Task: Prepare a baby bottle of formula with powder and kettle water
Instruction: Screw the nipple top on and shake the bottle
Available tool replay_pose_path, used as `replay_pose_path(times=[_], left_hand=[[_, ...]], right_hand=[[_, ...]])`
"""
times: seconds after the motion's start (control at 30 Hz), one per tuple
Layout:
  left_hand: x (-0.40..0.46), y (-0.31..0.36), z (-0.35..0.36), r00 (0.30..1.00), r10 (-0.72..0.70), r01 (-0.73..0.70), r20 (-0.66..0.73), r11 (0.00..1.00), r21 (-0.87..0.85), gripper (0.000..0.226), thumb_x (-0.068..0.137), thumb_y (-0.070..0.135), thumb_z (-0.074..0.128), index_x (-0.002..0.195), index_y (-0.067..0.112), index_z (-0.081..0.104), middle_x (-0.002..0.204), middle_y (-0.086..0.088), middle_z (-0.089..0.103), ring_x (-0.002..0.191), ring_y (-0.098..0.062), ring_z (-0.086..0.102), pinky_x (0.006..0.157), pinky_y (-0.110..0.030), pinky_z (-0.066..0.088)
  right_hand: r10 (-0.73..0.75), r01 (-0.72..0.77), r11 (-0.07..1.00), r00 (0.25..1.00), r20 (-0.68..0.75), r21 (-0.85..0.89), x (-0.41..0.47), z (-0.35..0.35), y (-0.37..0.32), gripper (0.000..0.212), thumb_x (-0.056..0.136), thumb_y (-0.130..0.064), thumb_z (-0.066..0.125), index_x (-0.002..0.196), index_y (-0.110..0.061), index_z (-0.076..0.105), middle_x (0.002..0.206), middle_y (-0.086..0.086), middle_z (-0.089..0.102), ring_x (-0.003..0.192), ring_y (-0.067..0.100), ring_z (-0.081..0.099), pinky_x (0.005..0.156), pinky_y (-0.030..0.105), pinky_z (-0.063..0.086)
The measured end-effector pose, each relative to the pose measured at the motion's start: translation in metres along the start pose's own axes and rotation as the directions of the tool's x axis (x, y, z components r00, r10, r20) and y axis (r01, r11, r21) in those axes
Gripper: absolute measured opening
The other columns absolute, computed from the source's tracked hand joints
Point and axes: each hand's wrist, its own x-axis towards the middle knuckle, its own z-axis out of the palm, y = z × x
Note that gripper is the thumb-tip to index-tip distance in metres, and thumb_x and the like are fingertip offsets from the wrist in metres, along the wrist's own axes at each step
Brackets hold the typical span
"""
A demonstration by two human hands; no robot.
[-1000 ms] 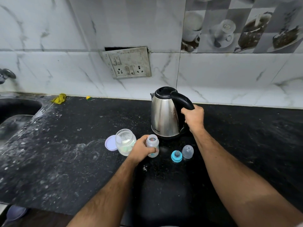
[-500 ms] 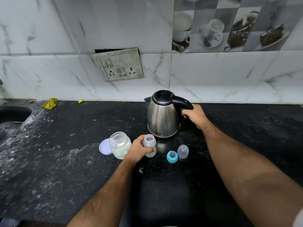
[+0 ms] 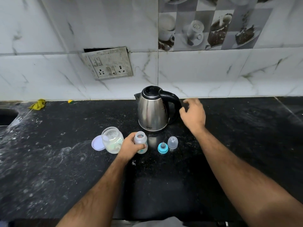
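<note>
Curling round the bottle [image 3: 140, 141], left grip [image 3: 131, 145] holds; right grip [image 3: 193, 114] hangs loose beside kettle [image 3: 152, 112].

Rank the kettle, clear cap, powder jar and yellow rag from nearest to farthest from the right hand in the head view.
1. Kettle: just left of the right hand, by its handle.
2. Clear cap: in front, toward the person.
3. Powder jar: beyond the bottle, left.
4. Yellow rag: far left, by the wall.
</note>
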Motion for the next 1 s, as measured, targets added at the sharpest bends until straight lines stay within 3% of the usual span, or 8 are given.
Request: replay_pose_path(times=[0.07,0.13,0.33,0.47,0.67,0.8,0.9,1.0], left_hand=[[-0.005,-0.005,0.0,1.0,-0.007,0.007,-0.007,1.0,0.002,0.05,0.072,-0.008,0.079,0.11,0.019,0.061,0.101,0.002,0.071,0.091,-0.01,0.066,0.078,-0.019,0.05],[-0.011,-0.008,0.001,1.0,-0.016,0.016,-0.008,1.0,0.005,0.05,0.072,-0.007,0.079,0.112,0.018,0.061,0.102,0.002,0.07,0.091,-0.01,0.066,0.078,-0.019,0.05],[-0.028,-0.016,0.001,0.999,-0.031,0.031,-0.011,1.0,0.001,0.051,0.067,0.001,0.082,0.109,0.021,0.062,0.103,-0.002,0.071,0.093,-0.014,0.066,0.084,-0.026,0.052],[-0.04,-0.016,0.002,0.999,-0.032,0.033,-0.011,0.999,0.019,0.055,0.06,0.012,0.081,0.111,0.02,0.063,0.107,-0.005,0.072,0.097,-0.017,0.067,0.09,-0.032,0.054],[-0.06,-0.015,0.006,1.0,-0.003,0.003,-0.006,1.0,0.03,0.05,0.06,0.012,0.082,0.104,0.026,0.064,0.103,0.003,0.07,0.093,-0.009,0.065,0.088,-0.026,0.053],[-0.066,-0.014,0.009,1.0,0.011,-0.012,0.017,0.998,0.055,0.049,0.071,-0.003,0.081,0.106,0.027,0.062,0.099,0.01,0.069,0.091,-0.003,0.064,0.084,-0.019,0.049],[-0.078,-0.027,0.002,0.993,0.018,-0.028,0.113,0.996,0.089,0.051,0.072,-0.003,0.081,0.107,0.028,0.062,0.101,0.012,0.069,0.09,0.001,0.063,0.083,-0.016,0.048],[-0.081,-0.031,0.008,0.993,0.023,-0.034,0.113,0.996,0.088,0.051,0.072,-0.001,0.081,0.108,0.03,0.062,0.103,0.011,0.069,0.092,0.001,0.063,0.084,-0.017,0.049]], right_hand=[[-0.044,0.042,0.999,0.998,0.055,0.028,-0.03,0.004,-0.002,0.021,0.083,-0.02,0.061,0.101,-0.019,0.071,0.105,0.003,0.067,0.09,0.024,0.065,0.079,0.036,0.054],[-0.054,0.047,0.998,0.981,0.184,0.044,-0.058,0.018,0.0,0.016,0.081,-0.02,0.062,0.094,-0.021,0.072,0.098,0.0,0.068,0.087,0.025,0.066,0.076,0.037,0.054],[-0.023,0.056,0.997,0.859,0.512,-0.049,-0.104,0.055,0.006,0.046,0.083,-0.027,0.066,0.127,-0.023,0.054,0.127,0.0,0.06,0.116,0.027,0.058,0.091,0.041,0.05],[-0.016,0.152,0.974,0.781,0.625,-0.165,-0.108,0.065,0.004,0.053,0.084,-0.021,0.07,0.132,-0.022,0.048,0.128,-0.002,0.059,0.119,0.024,0.054,0.08,0.037,0.047],[0.002,0.194,0.949,0.784,0.621,-0.248,-0.111,0.067,0.001,0.042,0.086,-0.003,0.06,0.125,-0.018,0.052,0.125,0.002,0.06,0.112,0.025,0.058,0.08,0.039,0.05],[-0.014,0.128,0.979,0.824,0.566,-0.162,-0.112,0.051,-0.008,0.047,0.086,-0.015,0.066,0.13,-0.024,0.052,0.123,0.001,0.06,0.112,0.025,0.058,0.083,0.037,0.049],[-0.001,0.061,0.992,0.872,0.49,-0.108,-0.136,0.041,-0.02,0.047,0.082,-0.025,0.07,0.126,-0.027,0.055,0.119,-0.002,0.062,0.111,0.024,0.057,0.085,0.037,0.05],[-0.05,0.059,0.998,0.899,0.435,-0.008,-0.139,0.029,-0.02,0.049,0.078,-0.03,0.074,0.124,-0.028,0.057,0.115,-0.006,0.065,0.109,0.02,0.057,0.086,0.038,0.051]])
